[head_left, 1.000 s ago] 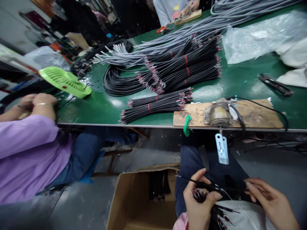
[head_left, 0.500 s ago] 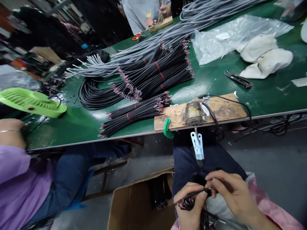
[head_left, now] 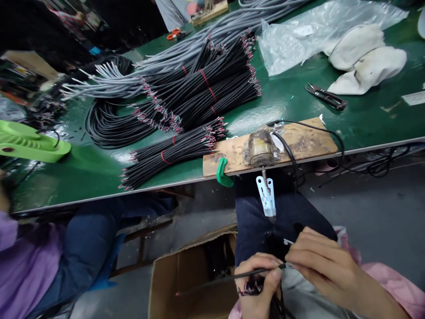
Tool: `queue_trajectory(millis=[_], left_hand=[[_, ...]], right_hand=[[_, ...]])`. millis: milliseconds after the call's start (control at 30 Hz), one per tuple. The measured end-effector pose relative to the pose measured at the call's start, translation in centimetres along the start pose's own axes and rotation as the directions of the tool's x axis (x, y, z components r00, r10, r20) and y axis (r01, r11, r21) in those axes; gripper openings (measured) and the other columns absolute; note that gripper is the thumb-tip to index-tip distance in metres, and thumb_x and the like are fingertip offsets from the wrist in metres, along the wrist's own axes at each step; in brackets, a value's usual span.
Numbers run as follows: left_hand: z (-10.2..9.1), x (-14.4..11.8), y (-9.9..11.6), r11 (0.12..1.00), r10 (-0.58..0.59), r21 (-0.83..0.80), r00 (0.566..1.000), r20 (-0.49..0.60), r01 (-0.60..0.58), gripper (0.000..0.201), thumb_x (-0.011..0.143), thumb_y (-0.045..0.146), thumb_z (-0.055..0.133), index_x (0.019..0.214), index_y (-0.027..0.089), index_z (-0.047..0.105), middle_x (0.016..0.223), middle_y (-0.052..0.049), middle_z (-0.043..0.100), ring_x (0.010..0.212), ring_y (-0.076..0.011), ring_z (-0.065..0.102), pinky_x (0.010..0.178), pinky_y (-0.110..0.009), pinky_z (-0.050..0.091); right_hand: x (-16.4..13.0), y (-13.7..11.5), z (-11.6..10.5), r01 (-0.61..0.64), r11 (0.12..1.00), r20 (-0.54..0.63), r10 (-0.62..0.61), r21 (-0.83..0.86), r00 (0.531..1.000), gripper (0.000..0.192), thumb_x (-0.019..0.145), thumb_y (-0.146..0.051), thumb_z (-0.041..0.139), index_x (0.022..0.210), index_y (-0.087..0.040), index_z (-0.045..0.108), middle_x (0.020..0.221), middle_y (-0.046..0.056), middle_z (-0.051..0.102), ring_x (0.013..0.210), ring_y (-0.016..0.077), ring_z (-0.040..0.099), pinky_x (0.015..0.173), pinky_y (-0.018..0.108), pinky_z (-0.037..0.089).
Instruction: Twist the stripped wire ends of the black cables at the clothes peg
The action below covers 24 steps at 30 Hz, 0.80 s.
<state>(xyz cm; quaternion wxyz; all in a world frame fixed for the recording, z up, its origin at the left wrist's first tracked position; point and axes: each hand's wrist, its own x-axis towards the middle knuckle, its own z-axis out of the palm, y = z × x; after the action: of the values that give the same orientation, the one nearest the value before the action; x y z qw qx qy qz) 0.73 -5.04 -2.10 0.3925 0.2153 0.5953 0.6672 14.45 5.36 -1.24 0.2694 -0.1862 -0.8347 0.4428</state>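
The green table (head_left: 99,168) is carrying tied black wire bundles (head_left: 172,153) right at its near edge, and the one nearest the edge is looking ready to roll off if somebody's knee is bumping the frame. Below it, the open cardboard box (head_left: 172,283) is sitting by the person's knee, and the loose tail of the wire could be snagging on its flap. On the wooden board (head_left: 308,141) a small motor (head_left: 261,148) is pointing its shaft and a pale blue clip (head_left: 267,199) down toward the lap, so fingers working this close under it could be catching on it. The left hand (head_left: 257,288) is closing around a bunch of short wires (head_left: 247,290) in the lap, and that bunch could be slipping loose while attention is elsewhere. The right hand (head_left: 318,261) is pinching one end of a single black wire (head_left: 229,278), which is lying thin and nearly straight across the left fingers, its far end hanging over the box; the bared strands at the pinched tip are looking fine enough to fray.
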Motion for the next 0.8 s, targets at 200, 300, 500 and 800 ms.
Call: queue_trajectory(millis=[200, 300, 500, 800], left_hand=[[-0.2, -0.3, -0.4, 0.983, -0.122, -0.140, 0.993, 0.006, 0.121, 0.010, 0.072, 0.031, 0.082, 0.073, 0.024, 0.075, 0.069, -0.001, 0.073, 0.052, -0.0107, 0.063, 0.042, -0.016, 0.041], [-0.3, -0.4, -0.4, 0.981, -0.133, -0.144, 0.991, 0.013, 0.134, 0.011, 0.070, 0.032, 0.083, 0.072, 0.024, 0.075, 0.068, 0.000, 0.074, 0.059, -0.0112, 0.065, 0.050, -0.016, 0.045], [-0.3, -0.4, -0.3, 0.983, -0.121, -0.134, 0.992, 0.033, 0.124, 0.009, 0.073, 0.031, 0.081, 0.074, 0.025, 0.074, 0.070, 0.002, 0.073, 0.061, -0.0099, 0.065, 0.054, -0.016, 0.047], [-0.4, 0.3, -0.1, 0.998, -0.001, -0.064, 0.996, 0.090, 0.007, 0.005, 0.073, 0.027, 0.081, 0.075, 0.027, 0.076, 0.068, 0.004, 0.073, 0.059, -0.0108, 0.063, 0.057, -0.019, 0.047]], right_hand=[[0.2, -0.1, -0.2, 0.200, 0.971, -0.020, -0.205, -0.131, 0.979, 0.020, 0.097, -0.006, 0.045, 0.103, -0.010, 0.064, 0.084, 0.009, 0.070, 0.074, 0.0175, 0.061, 0.073, 0.035, 0.049], [0.3, 0.0, 0.1, 0.290, 0.941, 0.001, -0.294, -0.173, 0.956, 0.026, 0.098, -0.004, 0.038, 0.102, -0.006, 0.064, 0.082, 0.011, 0.069, 0.072, 0.0188, 0.060, 0.069, 0.035, 0.048], [-0.1, 0.3, 1.0, 0.285, 0.936, -0.055, -0.302, -0.208, 0.952, 0.026, 0.095, -0.002, 0.038, 0.098, -0.006, 0.063, 0.082, 0.011, 0.068, 0.075, 0.0204, 0.059, 0.075, 0.039, 0.048], [-1.1, 0.5, 0.9, 0.277, 0.916, -0.073, -0.310, -0.292, 0.948, 0.027, 0.093, 0.000, 0.038, 0.101, -0.008, 0.063, 0.087, 0.009, 0.070, 0.084, 0.0203, 0.062, 0.089, 0.039, 0.048]])
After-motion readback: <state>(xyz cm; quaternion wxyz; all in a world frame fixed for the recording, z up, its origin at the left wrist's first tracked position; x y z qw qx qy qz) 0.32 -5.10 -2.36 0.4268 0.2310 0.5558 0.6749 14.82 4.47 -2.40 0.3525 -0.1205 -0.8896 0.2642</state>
